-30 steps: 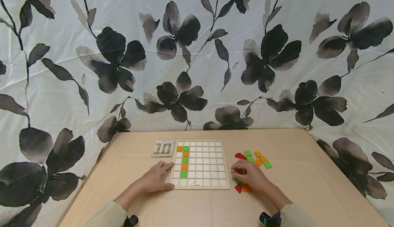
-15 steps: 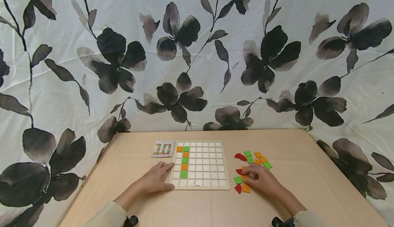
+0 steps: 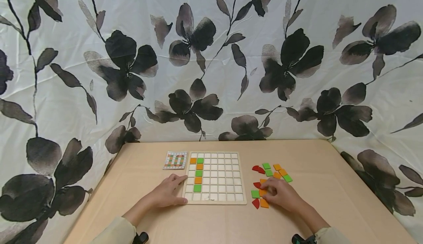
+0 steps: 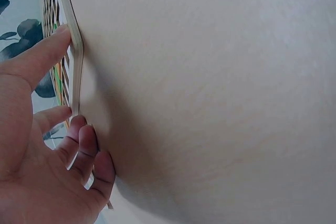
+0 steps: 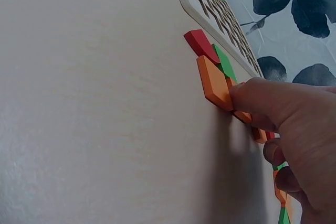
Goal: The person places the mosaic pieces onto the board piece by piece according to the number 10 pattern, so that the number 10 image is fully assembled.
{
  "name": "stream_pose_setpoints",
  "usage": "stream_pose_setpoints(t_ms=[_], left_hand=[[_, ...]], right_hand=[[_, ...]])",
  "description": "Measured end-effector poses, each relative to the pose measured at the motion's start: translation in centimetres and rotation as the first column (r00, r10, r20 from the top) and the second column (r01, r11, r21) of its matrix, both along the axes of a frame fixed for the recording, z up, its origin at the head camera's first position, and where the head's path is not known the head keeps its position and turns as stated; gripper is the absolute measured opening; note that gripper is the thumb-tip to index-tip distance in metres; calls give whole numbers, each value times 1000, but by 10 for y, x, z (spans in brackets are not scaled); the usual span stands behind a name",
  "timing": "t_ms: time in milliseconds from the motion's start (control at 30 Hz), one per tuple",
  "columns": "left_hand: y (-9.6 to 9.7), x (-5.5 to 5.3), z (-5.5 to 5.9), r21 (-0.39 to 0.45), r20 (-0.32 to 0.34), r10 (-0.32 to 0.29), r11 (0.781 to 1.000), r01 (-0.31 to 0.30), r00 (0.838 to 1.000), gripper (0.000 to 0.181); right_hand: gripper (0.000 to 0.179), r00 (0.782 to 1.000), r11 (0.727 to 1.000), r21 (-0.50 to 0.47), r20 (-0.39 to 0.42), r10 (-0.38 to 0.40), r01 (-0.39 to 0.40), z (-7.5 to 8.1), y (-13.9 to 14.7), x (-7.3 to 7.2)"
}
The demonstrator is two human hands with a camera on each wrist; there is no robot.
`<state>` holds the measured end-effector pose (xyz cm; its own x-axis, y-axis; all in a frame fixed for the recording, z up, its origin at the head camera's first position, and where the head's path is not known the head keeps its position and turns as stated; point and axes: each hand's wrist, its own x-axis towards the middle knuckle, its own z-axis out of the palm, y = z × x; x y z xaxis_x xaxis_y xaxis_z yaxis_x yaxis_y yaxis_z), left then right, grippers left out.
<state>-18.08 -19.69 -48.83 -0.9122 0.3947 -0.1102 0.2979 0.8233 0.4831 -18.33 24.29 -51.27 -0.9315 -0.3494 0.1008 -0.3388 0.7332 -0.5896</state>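
Note:
In the head view, a pale wooden grid board (image 3: 219, 178) lies at mid-table, with several orange and green square tiles (image 3: 198, 180) in its two left columns. My left hand (image 3: 166, 192) rests at the board's left edge, thumb and forefinger extended against the frame (image 4: 76, 51). Right of the board, my right hand (image 3: 282, 193) has thumb and fingers curled at an orange tile (image 3: 262, 192) in a loose group. In the right wrist view, the thumb (image 5: 252, 98) stands against the orange tiles, beside another orange tile (image 5: 214, 83); the fingertips behind are hidden.
A small card (image 3: 175, 160) with a coloured grid lies left of the board. Around my right hand lie red pieces (image 3: 256, 203), a green tile (image 3: 255, 194) and an orange tile (image 3: 264, 203). Farther back are more green tiles (image 3: 266, 166) and orange tiles (image 3: 277, 167).
My right hand has moved rightward from above the near red and green pieces to an orange tile, uncovering them. The green tile there has turned slightly. My left hand stays in place.

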Motion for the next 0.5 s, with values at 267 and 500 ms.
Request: stream_pose_setpoints(t_ms=[267, 500], left_hand=[[0, 0, 0, -7, 9, 7, 1000, -7, 1000, 86], [1, 1, 2, -10, 18, 10, 1000, -10, 1000, 85]], right_hand=[[19, 1000, 1000, -23, -14, -12, 12, 3, -6, -2], [19, 999, 1000, 5, -37, 12, -12, 8, -20, -7]])
